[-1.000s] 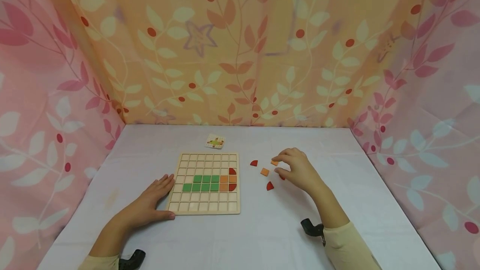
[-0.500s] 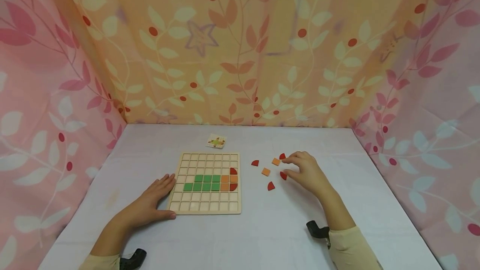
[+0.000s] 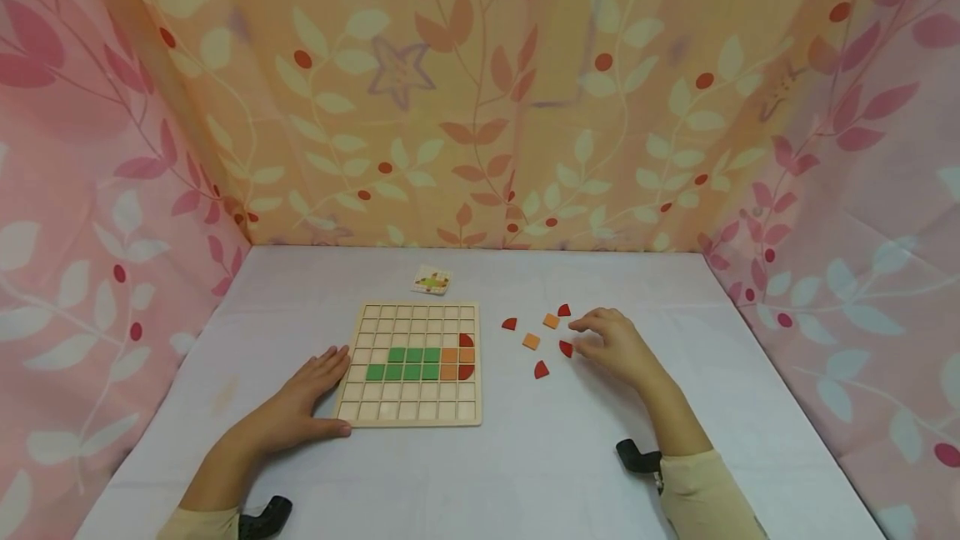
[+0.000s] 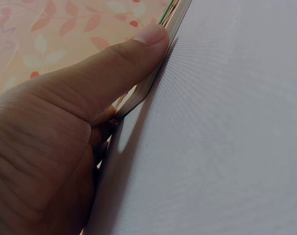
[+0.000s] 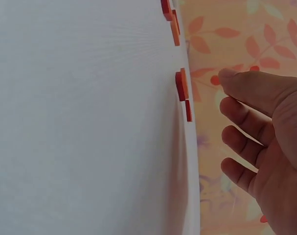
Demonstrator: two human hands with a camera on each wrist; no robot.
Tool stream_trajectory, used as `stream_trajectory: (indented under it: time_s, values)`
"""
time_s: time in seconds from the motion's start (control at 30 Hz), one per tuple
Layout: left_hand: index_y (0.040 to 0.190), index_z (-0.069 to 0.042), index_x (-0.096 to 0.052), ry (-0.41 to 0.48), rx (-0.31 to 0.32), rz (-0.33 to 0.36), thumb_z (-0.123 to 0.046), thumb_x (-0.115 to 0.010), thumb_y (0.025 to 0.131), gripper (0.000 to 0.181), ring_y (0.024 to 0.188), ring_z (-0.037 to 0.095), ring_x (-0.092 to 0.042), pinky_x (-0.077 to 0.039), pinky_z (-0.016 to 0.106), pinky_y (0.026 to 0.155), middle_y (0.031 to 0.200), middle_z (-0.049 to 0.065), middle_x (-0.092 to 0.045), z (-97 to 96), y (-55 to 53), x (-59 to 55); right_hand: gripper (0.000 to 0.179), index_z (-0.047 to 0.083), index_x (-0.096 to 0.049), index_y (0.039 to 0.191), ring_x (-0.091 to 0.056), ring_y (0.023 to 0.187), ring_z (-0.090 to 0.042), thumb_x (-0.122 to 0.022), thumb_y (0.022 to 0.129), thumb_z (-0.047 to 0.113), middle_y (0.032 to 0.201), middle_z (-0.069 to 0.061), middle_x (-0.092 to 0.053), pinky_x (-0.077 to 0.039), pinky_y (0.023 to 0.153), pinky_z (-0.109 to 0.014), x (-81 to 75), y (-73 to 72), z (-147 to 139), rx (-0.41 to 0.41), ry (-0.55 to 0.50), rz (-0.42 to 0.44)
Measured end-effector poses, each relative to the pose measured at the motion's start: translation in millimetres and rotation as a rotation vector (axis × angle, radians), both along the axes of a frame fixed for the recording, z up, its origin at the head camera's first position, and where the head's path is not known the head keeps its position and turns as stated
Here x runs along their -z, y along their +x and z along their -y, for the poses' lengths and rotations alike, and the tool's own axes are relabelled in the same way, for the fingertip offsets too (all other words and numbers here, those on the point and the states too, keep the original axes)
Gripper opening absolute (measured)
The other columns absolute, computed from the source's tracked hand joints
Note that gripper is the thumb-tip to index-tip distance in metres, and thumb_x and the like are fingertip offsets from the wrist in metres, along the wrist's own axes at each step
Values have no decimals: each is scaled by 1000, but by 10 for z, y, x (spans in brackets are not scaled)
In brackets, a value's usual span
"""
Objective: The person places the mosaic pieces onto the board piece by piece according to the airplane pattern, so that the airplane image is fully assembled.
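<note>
Head view has the left hand (image 3: 296, 407) spread wide against the edge of the grid board (image 3: 408, 416) on the tabletop (image 3: 480, 482), loose pieces (image 3: 531, 342) to its right, but it takes the right wrist view to uncover the right hand's (image 5: 280, 164) palm, fingers (image 5: 239, 142) loosely bent, gripping nothing.

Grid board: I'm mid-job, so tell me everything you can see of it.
The board is pale, wood-looking and roughly square, with a raised rim and ridges dividing it into small cells. It lies flat on the white tabletop. Seven green squares, three orange squares and two red quarter-circles sit in cells; many others are bare. The left grip touches its left side, thumb at the near corner.
</note>
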State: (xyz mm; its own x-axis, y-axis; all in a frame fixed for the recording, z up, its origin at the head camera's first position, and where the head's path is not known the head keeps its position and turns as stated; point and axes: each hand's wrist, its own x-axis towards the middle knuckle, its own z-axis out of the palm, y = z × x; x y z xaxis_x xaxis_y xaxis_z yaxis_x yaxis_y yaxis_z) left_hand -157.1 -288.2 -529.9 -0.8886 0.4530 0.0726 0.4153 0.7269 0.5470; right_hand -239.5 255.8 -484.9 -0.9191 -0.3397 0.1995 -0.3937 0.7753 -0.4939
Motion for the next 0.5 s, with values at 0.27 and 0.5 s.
stream_trajectory:
  time_s: [0.27, 0.5]
  values:
    - [160, -3, -31, -22, -21, 38, -65, -81, 73, 118, 158, 37, -14, 11, 9, 119, 170, 10, -22, 14, -21, 34, 31, 12, -76, 118, -58, 114, -28, -78, 86, 11, 110, -1, -69, -48, 102, -52, 135, -46, -29, -40, 11, 31]
    - [161, -5, -30, -35, -31, 57, -65, -82, 72, 119, 158, 36, -12, 12, 6, 116, 171, 8, -21, 8, -29, 38, 32, 11, -76, 118, -57, 111, -26, -78, 86, 9, 110, -2, -69, -47, 101, -51, 192, -64, -42, -74, 22, 25]
